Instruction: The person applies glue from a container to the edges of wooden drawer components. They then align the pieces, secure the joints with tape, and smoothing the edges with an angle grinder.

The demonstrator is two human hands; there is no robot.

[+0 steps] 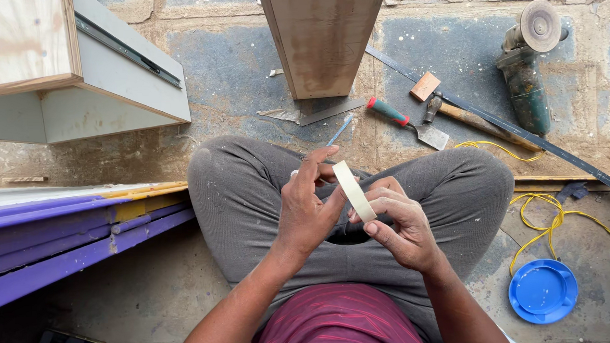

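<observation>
Both hands pinch a roll of masking tape [354, 190]: left hand [307, 209] fingertips on the rim, right hand [400, 225] beneath. Looks light, stiff; best gripped by the edges.

I wear grey trousers [251, 194], dusty and flecked with pale spots at the knees. My shirt [336, 324] is maroon with thin red stripes. My forearms are bare, no sleeves.
</observation>
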